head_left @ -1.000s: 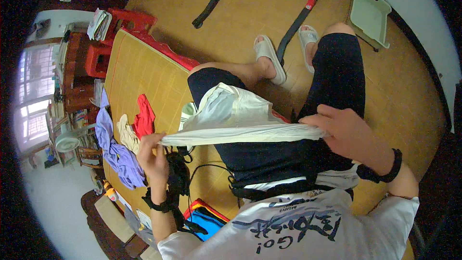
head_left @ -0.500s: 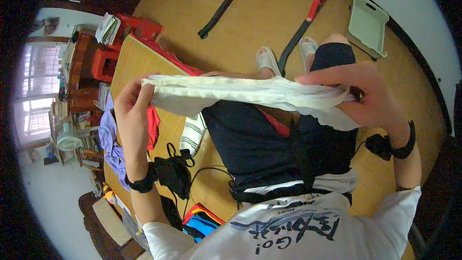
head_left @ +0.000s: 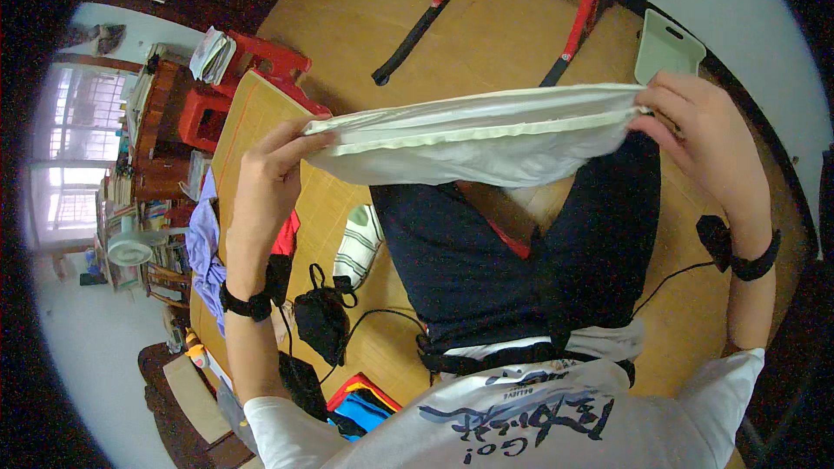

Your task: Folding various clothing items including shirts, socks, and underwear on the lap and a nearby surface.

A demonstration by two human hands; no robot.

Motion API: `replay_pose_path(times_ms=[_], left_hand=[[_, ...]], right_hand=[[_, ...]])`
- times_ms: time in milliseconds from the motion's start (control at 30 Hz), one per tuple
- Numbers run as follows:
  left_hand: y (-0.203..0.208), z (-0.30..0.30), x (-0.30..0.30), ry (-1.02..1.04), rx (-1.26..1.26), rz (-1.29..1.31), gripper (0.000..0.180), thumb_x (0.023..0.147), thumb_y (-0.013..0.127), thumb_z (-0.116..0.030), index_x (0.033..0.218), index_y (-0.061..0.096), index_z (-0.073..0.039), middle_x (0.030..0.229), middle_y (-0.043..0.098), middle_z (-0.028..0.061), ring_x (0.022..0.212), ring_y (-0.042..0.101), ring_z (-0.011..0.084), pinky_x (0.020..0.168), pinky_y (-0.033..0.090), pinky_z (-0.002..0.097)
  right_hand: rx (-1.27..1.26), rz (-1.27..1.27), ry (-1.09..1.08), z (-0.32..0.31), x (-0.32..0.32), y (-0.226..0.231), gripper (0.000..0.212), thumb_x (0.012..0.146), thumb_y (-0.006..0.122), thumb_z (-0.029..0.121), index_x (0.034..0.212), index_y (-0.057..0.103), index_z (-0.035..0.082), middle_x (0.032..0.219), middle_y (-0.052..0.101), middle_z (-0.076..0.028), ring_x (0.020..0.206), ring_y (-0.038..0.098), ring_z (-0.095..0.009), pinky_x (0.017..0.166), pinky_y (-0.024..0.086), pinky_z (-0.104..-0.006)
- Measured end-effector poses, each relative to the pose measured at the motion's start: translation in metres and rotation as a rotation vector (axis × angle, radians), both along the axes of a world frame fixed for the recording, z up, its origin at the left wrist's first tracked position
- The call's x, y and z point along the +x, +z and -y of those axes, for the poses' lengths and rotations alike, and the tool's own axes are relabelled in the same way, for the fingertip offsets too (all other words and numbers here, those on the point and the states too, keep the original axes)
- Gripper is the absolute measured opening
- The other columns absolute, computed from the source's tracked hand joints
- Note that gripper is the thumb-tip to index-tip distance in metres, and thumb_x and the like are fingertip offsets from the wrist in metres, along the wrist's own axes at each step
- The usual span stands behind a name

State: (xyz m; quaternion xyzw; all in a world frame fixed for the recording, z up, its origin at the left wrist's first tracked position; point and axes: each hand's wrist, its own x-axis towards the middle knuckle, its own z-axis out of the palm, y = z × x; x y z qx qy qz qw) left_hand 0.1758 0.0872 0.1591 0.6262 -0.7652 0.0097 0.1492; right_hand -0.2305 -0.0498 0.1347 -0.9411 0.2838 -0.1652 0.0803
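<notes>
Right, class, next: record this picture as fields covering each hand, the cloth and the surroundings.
Left hand: grips one end of the white cloth
Right hand: grips the other end
Cloth state: stretched between both hands, above the thighs
On tan surface: purple cloth, red cloth, striped cloth, black corded bundle
Beyond: pale tray, near the wall

hands (head_left: 268, 172): 2 | white cloth (head_left: 478, 156): 1 | black wristbands (head_left: 245, 303): 2 | purple cloth (head_left: 204, 241): 1 | fan (head_left: 129, 249): 1

White garment (head_left: 473, 161), purple clothing (head_left: 203, 234), cloth (head_left: 360, 243) — white, striped
</notes>
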Motion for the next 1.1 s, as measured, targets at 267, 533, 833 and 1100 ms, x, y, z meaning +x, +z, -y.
replay_pose_path(times_ms=[267, 533, 833, 1100], left_hand=[[0.003, 0.002, -0.001, -0.01, 0.254, -0.042, 0.021, 0.074, 0.052, 0.013, 0.089, 0.06, 0.0, 0.091, 0.059, 0.0144, 0.087, 0.06, 0.0302, 0.077, 0.048, 0.036], [-0.005, 0.003, -0.001, -0.065, 0.236, -0.138, 0.017, 0.077, 0.053, 0.01, 0.089, 0.058, 0.001, 0.087, 0.057, 0.0152, 0.086, 0.058, 0.0314, 0.077, 0.046, 0.0347], [-0.018, 0.0, 0.005, -0.008, 0.058, -0.283, 0.011, 0.078, 0.07, -0.005, 0.084, 0.064, 0.002, 0.083, 0.064, 0.012, 0.077, 0.062, 0.0248, 0.07, 0.048, 0.0315], [-0.022, -0.01, 0.009, 0.284, -0.074, -0.782, 0.008, 0.088, 0.063, -0.003, 0.092, 0.066, 0.004, 0.09, 0.067, 0.0073, 0.085, 0.061, 0.0118, 0.077, 0.048, 0.0245]], right_hand=[[-0.187, 0.038, -0.033, 0.018, -0.009, 0.005, 0.015, 0.082, 0.06, 0.012, 0.085, 0.053, -0.001, 0.08, 0.053, -0.016, 0.078, 0.055, -0.035, 0.069, 0.045, -0.0425], [-0.163, 0.064, -0.042, 0.024, -0.01, 0.007, 0.012, 0.081, 0.058, 0.007, 0.087, 0.053, -0.002, 0.084, 0.052, -0.017, 0.082, 0.054, -0.037, 0.072, 0.046, -0.0427], [-0.079, 0.092, -0.035, 0.029, -0.01, 0.01, 0.012, 0.081, 0.06, 0.006, 0.088, 0.054, -0.002, 0.088, 0.057, -0.016, 0.085, 0.056, -0.036, 0.076, 0.047, -0.041], [0.113, 0.193, 0.004, 0.033, -0.014, 0.007, 0.014, 0.084, 0.064, 0.009, 0.087, 0.057, -0.003, 0.082, 0.062, -0.013, 0.076, 0.061, -0.026, 0.072, 0.048, -0.0335]])
